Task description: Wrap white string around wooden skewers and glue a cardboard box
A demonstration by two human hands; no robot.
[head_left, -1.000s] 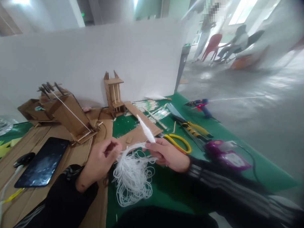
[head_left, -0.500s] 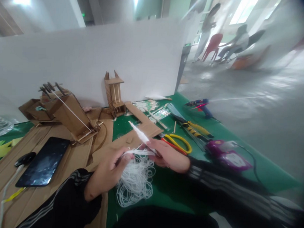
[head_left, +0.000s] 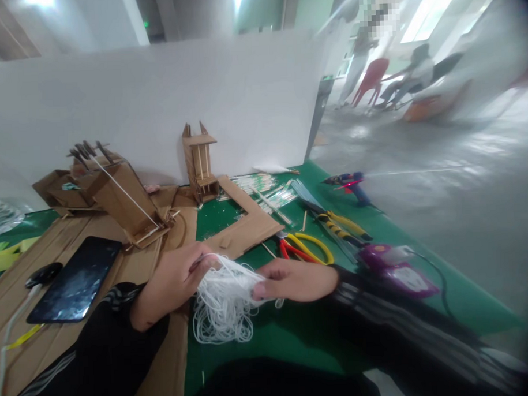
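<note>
A loose tangle of white string (head_left: 225, 315) hangs and rests over the green table in front of me. At its upper left, my left hand (head_left: 180, 276) is closed on strands of it. My right hand (head_left: 288, 280) pinches the string on the right side, thumb toward me. Strands stretch between both hands. Beyond the hands lies an L-shaped cardboard piece (head_left: 248, 230). Scissors with yellow and red handles (head_left: 311, 251) lie just past my right hand.
Cardboard structures (head_left: 121, 203) and a small cardboard tower (head_left: 201, 165) stand at the back. A black phone (head_left: 76, 279) lies left on cardboard. Pliers (head_left: 345, 224), a glue gun (head_left: 352, 186) and a purple device (head_left: 394, 271) are on the right. A white panel (head_left: 157, 109) borders the table.
The white, pointed spindle of string that stood up from my right hand no longer shows. My right hand has turned and lowered, and both hands now spread the string between them.
</note>
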